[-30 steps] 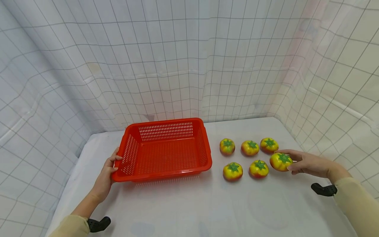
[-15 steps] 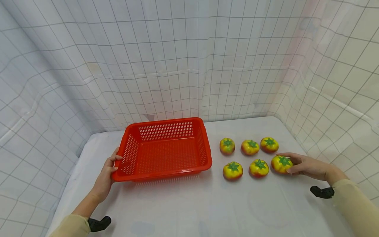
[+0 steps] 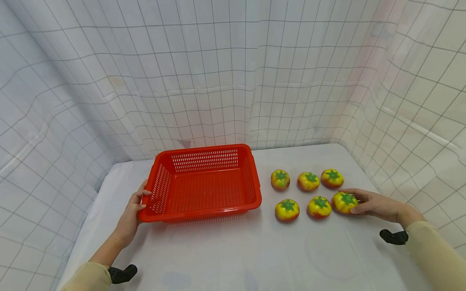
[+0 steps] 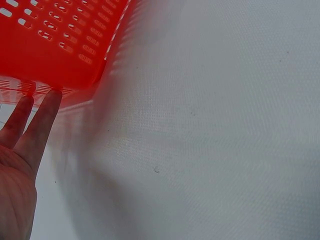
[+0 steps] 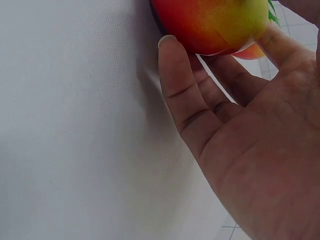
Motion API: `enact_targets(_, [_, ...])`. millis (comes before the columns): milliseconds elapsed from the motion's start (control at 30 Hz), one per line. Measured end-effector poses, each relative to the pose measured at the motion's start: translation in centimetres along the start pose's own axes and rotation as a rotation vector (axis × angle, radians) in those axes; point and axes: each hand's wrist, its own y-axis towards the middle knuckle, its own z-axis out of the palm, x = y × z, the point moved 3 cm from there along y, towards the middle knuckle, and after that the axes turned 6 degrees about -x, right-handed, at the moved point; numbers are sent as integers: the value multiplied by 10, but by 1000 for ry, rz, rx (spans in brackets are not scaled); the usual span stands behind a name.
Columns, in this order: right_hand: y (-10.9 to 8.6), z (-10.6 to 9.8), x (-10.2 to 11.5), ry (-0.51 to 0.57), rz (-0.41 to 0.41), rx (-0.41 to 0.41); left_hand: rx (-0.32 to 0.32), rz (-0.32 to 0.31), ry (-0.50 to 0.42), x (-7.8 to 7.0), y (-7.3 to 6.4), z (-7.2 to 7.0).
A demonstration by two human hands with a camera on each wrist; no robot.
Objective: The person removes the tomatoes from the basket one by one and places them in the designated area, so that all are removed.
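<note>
My left hand grips the left rim of a red plastic basket, with fingertips over the edge. Two straight fingers touch the basket wall in the left wrist view. My right hand holds a yellow-red toy tomato with a green star-shaped top, low at the table at the right end of the front row. Thumb and fingers lie around its right side. In the right wrist view, the fingers reach along the tomato; part of it is out of frame.
Several similar tomatoes lie in two rows between basket and right hand. The nearest to the basket is a front-row tomato. A white cloth covers the table; white gridded curtains enclose the back and sides.
My right hand has lowered the tomato slightly, then shifted it a little left toward the neighbouring one. The left hand and basket have stayed in place.
</note>
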Motion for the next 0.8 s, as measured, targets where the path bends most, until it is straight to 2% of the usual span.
enact_targets(400, [-3, 0, -2, -38, -7, -15, 12, 8, 12, -1, 2, 0])
enact_targets(633, [-1, 0, 3, -96, -31, -25, -11, 0, 14, -2, -1, -6])
enact_targets(800, [-5, -4, 10, -103, -35, -40, -21, 3, 70, -5, -2, -9])
